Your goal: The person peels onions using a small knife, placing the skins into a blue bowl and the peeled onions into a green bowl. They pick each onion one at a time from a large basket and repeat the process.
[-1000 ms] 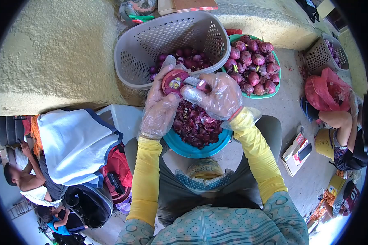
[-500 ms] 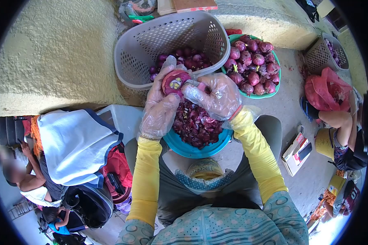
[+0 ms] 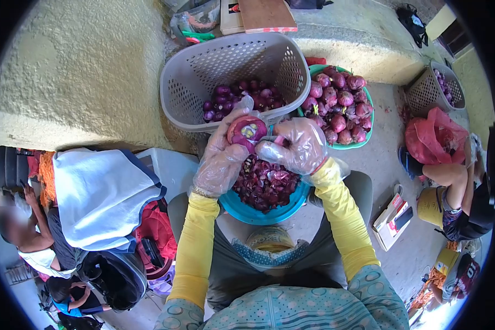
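My left hand (image 3: pixel 221 159), in a clear plastic glove, is closed around a red onion (image 3: pixel 246 132) whose cut, pale end faces up. Close beside the onion is my gloved right hand (image 3: pixel 301 146), its fingers curled in a pinch. A small pinkish bit shows at those fingers, too little to name. Below both hands, a blue basin (image 3: pixel 247 215) holds a heap of purple onion skins (image 3: pixel 267 184). Just beyond them stands a grey perforated basket (image 3: pixel 190 71) with peeled red onions (image 3: pixel 223 99) in it. To its right, unpeeled onions (image 3: pixel 344 99) fill a green basin (image 3: pixel 368 135).
A blue-and-white cloth (image 3: pixel 102 192) drapes over things at left. On the right are a pink plastic bag (image 3: pixel 437 137), another grey basket (image 3: pixel 423 96) and a box with a phone (image 3: pixel 393 220). Other people sit at both sides. A patterned sack (image 3: pixel 269 256) stands between my knees.
The whole view has shifted, so the baskets and hands appear lower. The onion stays in my left hand, and my right hand remains close beside it.
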A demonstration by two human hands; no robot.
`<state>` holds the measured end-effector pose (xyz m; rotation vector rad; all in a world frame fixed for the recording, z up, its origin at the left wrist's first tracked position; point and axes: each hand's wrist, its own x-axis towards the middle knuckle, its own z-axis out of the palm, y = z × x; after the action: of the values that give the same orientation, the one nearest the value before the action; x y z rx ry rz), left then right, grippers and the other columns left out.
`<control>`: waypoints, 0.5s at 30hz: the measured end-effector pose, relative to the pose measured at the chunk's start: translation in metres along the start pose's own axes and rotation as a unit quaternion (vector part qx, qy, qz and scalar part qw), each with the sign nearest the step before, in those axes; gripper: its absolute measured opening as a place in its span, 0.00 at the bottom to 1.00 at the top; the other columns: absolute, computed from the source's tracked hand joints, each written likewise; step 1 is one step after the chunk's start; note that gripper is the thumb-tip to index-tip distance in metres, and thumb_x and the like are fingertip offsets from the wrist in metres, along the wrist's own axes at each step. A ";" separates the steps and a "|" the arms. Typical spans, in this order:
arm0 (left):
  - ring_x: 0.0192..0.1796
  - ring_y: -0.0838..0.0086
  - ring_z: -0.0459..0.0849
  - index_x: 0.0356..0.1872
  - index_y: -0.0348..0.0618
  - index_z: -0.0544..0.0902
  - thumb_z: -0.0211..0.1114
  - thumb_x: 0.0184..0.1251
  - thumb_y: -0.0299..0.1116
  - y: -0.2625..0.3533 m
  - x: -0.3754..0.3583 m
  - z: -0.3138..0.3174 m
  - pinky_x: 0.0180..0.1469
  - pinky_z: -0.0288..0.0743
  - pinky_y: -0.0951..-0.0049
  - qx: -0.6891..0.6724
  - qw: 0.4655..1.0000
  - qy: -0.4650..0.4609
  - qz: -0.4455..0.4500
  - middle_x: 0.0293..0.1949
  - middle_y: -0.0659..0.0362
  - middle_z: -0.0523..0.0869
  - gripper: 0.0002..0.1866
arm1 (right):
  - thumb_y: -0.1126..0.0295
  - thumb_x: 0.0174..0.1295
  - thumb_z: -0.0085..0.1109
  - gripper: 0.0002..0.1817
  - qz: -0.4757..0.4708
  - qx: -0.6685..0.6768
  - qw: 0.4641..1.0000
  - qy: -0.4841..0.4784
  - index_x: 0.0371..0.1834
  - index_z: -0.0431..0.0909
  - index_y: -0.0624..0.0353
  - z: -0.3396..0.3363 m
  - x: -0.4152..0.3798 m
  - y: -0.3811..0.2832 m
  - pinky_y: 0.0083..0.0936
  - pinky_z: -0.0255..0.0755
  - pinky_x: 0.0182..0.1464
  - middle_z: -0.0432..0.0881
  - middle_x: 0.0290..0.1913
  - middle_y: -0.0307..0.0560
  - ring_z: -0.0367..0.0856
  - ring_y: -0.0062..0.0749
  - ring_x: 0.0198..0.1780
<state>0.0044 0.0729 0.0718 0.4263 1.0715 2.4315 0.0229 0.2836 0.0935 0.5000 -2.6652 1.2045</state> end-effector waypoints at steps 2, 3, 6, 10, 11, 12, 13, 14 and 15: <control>0.71 0.64 0.75 0.76 0.35 0.64 0.81 0.58 0.45 0.000 0.000 0.002 0.77 0.65 0.62 0.038 0.999 0.033 -0.014 0.69 0.52 0.75 0.49 | 0.42 0.51 0.77 0.30 0.016 0.013 0.999 0.029 0.25 0.83 0.62 0.002 -0.002 -0.001 0.39 0.72 0.29 0.79 0.21 0.53 0.80 0.49 0.23; 0.71 0.65 0.74 0.76 0.36 0.64 0.80 0.59 0.44 0.002 0.000 0.006 0.77 0.64 0.63 0.035 0.999 0.037 -0.011 0.69 0.52 0.75 0.49 | 0.42 0.48 0.79 0.30 0.007 0.024 0.998 0.063 0.23 0.82 0.61 -0.002 0.000 -0.005 0.39 0.74 0.31 0.81 0.22 0.53 0.82 0.50 0.25; 0.71 0.64 0.74 0.76 0.35 0.63 0.80 0.60 0.43 0.002 0.001 0.006 0.78 0.64 0.63 0.041 0.998 0.047 0.002 0.68 0.52 0.75 0.48 | 0.41 0.43 0.82 0.31 -0.004 0.010 0.996 0.088 0.22 0.81 0.61 -0.007 0.003 -0.010 0.37 0.78 0.34 0.86 0.27 0.54 0.85 0.50 0.28; 0.70 0.65 0.76 0.77 0.35 0.62 0.79 0.60 0.41 0.001 -0.001 0.003 0.76 0.67 0.63 0.031 0.999 0.030 -0.011 0.68 0.52 0.75 0.47 | 0.40 0.45 0.81 0.32 0.023 0.001 0.997 0.076 0.21 0.81 0.61 -0.003 0.003 -0.007 0.38 0.76 0.32 0.83 0.24 0.55 0.83 0.51 0.27; 0.69 0.65 0.76 0.77 0.36 0.62 0.79 0.60 0.41 0.001 -0.001 0.002 0.74 0.69 0.63 0.034 0.999 0.028 -0.011 0.67 0.52 0.76 0.47 | 0.40 0.46 0.80 0.32 0.022 -0.001 0.997 0.070 0.21 0.81 0.61 -0.002 0.002 -0.005 0.38 0.75 0.31 0.82 0.23 0.55 0.82 0.51 0.26; 0.69 0.65 0.76 0.77 0.36 0.62 0.79 0.60 0.41 0.001 0.000 0.002 0.74 0.69 0.63 0.033 0.999 0.028 -0.009 0.67 0.52 0.76 0.47 | 0.39 0.46 0.80 0.32 0.021 -0.003 0.998 0.064 0.21 0.80 0.61 -0.002 0.002 -0.005 0.39 0.74 0.30 0.81 0.22 0.54 0.81 0.51 0.25; 0.69 0.65 0.76 0.77 0.36 0.63 0.79 0.61 0.41 0.001 0.000 0.001 0.74 0.69 0.63 0.039 0.999 0.027 -0.009 0.67 0.52 0.76 0.47 | 0.39 0.47 0.79 0.32 0.020 0.004 0.997 0.068 0.21 0.80 0.61 -0.002 0.002 -0.007 0.39 0.73 0.29 0.79 0.20 0.54 0.79 0.52 0.23; 0.69 0.66 0.76 0.76 0.37 0.63 0.78 0.61 0.41 0.001 0.000 0.001 0.74 0.69 0.63 0.045 0.999 0.028 -0.009 0.67 0.53 0.76 0.47 | 0.39 0.47 0.79 0.32 0.019 0.004 0.998 0.067 0.21 0.80 0.61 -0.001 0.002 -0.007 0.39 0.73 0.29 0.79 0.20 0.54 0.79 0.52 0.23; 0.69 0.66 0.76 0.76 0.37 0.63 0.78 0.61 0.41 0.001 0.000 0.002 0.74 0.69 0.63 0.044 0.999 0.028 -0.007 0.67 0.53 0.76 0.47 | 0.39 0.48 0.79 0.32 0.024 0.012 0.998 0.065 0.21 0.80 0.61 0.000 0.002 -0.006 0.40 0.73 0.29 0.79 0.20 0.54 0.79 0.52 0.23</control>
<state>0.0052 0.0734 0.0742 0.3788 1.2043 2.4029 0.0236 0.2792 0.0979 0.3508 -2.5685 1.2398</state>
